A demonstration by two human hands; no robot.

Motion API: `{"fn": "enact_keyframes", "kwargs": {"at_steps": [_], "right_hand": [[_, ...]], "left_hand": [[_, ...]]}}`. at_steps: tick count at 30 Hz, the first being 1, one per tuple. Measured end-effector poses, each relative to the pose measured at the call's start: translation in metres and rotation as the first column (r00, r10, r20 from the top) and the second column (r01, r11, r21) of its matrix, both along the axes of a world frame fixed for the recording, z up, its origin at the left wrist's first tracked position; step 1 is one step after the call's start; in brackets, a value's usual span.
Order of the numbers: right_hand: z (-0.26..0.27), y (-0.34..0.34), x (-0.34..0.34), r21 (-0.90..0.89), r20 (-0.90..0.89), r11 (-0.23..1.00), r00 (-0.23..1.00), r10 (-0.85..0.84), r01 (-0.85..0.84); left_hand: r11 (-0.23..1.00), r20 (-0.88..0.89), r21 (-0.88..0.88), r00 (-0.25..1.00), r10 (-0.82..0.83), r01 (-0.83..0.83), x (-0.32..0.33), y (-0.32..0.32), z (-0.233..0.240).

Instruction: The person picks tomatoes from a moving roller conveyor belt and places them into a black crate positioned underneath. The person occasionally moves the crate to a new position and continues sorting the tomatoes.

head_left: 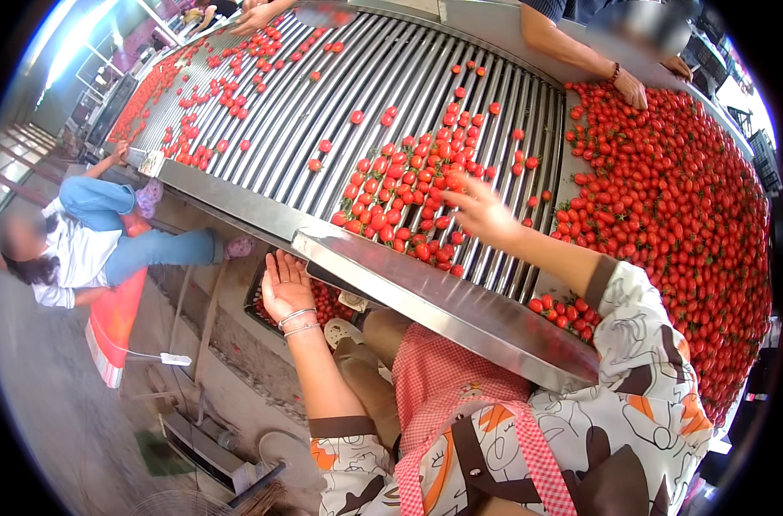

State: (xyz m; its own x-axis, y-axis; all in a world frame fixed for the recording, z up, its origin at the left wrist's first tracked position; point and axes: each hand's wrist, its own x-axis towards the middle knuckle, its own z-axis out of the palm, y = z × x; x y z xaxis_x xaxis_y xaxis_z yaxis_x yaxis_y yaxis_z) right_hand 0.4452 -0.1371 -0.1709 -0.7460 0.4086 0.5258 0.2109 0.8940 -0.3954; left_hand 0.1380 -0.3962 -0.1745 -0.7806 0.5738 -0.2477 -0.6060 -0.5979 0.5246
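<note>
My right hand [485, 209] is over a cluster of small red tomatoes [398, 187] on the metal roller conveyor [288, 174]. Its fingers are spread and slightly blurred, with nothing visible between them; whether the fingertips touch the tomatoes is hard to tell. Palm up and bare, my left hand [288, 287] is beside the outer side of the steel conveyor rail [417, 290]. Below that hand, a dark crate [256, 303] with red tomatoes inside is partly hidden by my hand and the rail.
A large heap of tomatoes [675, 245] covers the right end. Across the conveyor, a co-worker's hand [630, 90] reaches to this heap. Another person's hands [256, 16] are at the far top. A seated person [88, 238] is at left. A fan [178, 506] stands at lower left.
</note>
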Motion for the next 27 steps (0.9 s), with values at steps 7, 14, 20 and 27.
{"fn": "enact_keyframes", "kwargs": {"at_steps": [7,14,20,27], "right_hand": [[0.006,-0.047,-0.135,-0.066,0.032,0.927,0.928,0.371,-0.368],[-0.014,-0.033,-0.019,0.075,0.125,0.877,0.877,0.465,-0.475],[0.027,-0.024,-0.048,-0.047,-0.025,0.940,0.941,0.336,-0.337],[0.018,-0.040,-0.187,-0.053,0.234,0.928,0.899,0.371,-0.369]], "left_hand": [[0.995,0.066,-0.096,0.997,0.039,-0.032,0.015,0.004,-0.007],[0.991,0.115,-0.021,0.985,0.131,-0.130,0.021,-0.005,-0.001],[0.993,0.046,-0.015,0.992,0.120,-0.120,0.027,0.009,0.004],[0.975,0.022,-0.131,0.983,0.181,-0.177,0.037,0.021,-0.011]]}}
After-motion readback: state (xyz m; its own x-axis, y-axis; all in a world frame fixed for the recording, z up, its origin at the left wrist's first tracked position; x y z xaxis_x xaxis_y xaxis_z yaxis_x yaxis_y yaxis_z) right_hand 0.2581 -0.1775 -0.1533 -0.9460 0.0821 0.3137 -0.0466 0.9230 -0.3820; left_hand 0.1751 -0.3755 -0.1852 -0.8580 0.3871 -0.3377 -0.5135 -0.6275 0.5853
